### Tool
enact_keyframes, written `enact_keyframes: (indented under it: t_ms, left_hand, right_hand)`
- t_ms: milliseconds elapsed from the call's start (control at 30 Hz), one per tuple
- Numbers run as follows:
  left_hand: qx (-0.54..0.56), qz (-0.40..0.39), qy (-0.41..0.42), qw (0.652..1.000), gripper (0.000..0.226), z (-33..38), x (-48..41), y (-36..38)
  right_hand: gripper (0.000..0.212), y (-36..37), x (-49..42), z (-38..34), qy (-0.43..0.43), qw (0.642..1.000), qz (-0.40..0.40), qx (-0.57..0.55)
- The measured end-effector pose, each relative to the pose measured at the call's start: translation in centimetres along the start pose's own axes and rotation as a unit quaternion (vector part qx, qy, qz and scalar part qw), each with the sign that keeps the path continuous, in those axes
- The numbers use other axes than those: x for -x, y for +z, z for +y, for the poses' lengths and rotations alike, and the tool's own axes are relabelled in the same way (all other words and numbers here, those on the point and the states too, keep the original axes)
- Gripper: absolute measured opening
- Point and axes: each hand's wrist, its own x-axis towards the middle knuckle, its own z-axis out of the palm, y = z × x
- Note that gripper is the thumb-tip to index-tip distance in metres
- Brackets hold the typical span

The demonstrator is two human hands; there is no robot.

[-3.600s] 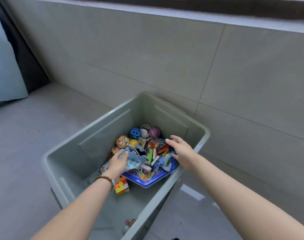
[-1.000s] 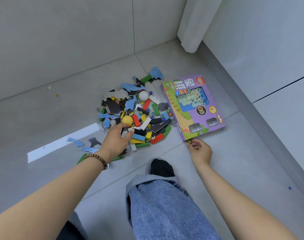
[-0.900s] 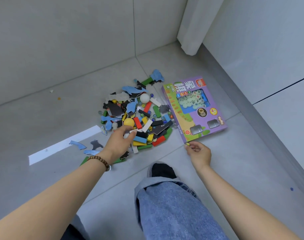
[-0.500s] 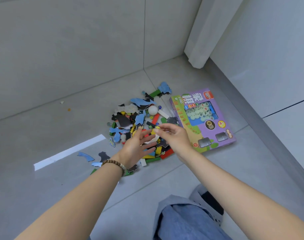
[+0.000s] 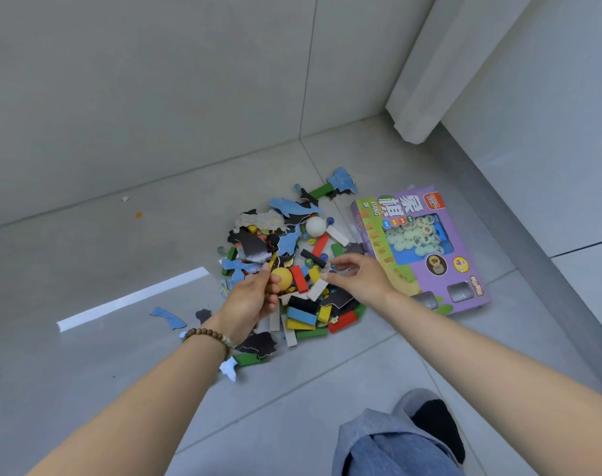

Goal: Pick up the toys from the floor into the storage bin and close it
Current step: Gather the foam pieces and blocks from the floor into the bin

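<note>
A pile of toys (image 5: 294,269) lies on the grey floor: coloured wooden blocks, blue and black puzzle pieces, marbles, a white ball (image 5: 315,226) and a yellow ball (image 5: 283,277). My left hand (image 5: 253,298) hovers over the pile's left side, pinching a thin yellow piece (image 5: 273,260) beside the yellow ball. My right hand (image 5: 359,281) hangs over the middle of the pile with fingers spread and relaxed, holding nothing I can see. A purple chess game box (image 5: 426,249) lies flat just right of the pile. The storage bin is out of view.
Grey tiled walls meet in a corner behind the pile, with a pale curtain (image 5: 430,63) hanging at the right. A white strip (image 5: 131,297) and loose blue and black puzzle pieces (image 5: 169,317) lie to the left. My jeans-clad knee (image 5: 395,448) and black-socked foot (image 5: 437,424) sit at the lower right.
The view swung from the bin to the floor pile. My right hand left the game box's near corner and came over the pile; my left hand lifted with a small yellow piece.
</note>
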Motion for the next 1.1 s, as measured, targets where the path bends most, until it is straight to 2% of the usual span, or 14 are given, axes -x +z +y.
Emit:
enact_keyframes:
  t_ms: [233, 500, 600, 733, 833, 900, 933, 1033, 1100]
  left_hand:
    - [0.01, -0.009, 0.017, 1.0, 0.03, -0.7, -0.4, -0.8]
    - [0.084, -0.014, -0.023, 0.996, 0.035, -0.4, -0.3, -0.2]
    - [0.095, -0.017, -0.027, 0.995, 0.036, -0.5, -0.2, -0.3]
    - [0.109, -0.022, -0.035, 0.993, 0.037, -0.7, -0.4, -0.3]
    - [0.119, -0.06, -0.05, 0.99, 0.041, -0.8, -0.3, -0.4]
    - [0.132, -0.08, -0.054, 0.987, 0.045, -0.6, -0.2, -0.4]
    - [0.14, -0.076, -0.052, 0.986, 0.044, -0.4, -0.1, -0.4]
    - [0.11, -0.028, -0.033, 0.993, 0.038, 0.0, -0.1, -0.4]
    - [0.086, -0.005, -0.032, 0.996, 0.037, 0.0, -0.1, -0.7]
  right_hand:
    - [0.046, 2.7, -0.8, 0.9, -0.044, 0.994, -0.011, 0.095]
    - [0.019, 2.9, -0.6, 1.8, -0.07, 0.997, 0.007, -0.009]
    - [0.016, 3.1, -0.7, 2.4, -0.075, 0.997, 0.03, -0.012]
    - [0.016, 3.2, -0.3, 0.7, -0.075, 0.99, 0.054, -0.106]
    - [0.017, 3.3, 0.8, -1.8, -0.105, 0.983, -0.051, -0.145]
    - [0.018, 3.2, 1.1, -2.7, -0.13, 0.979, -0.106, -0.118]
    - [0.017, 3.1, 0.9, -2.7, -0.139, 0.98, -0.09, -0.107]
    - [0.02, 2.3, -0.8, -1.2, -0.104, 0.99, 0.046, -0.083]
    - [0.03, 2.3, -1.7, -0.2, -0.065, 0.994, 0.071, -0.059]
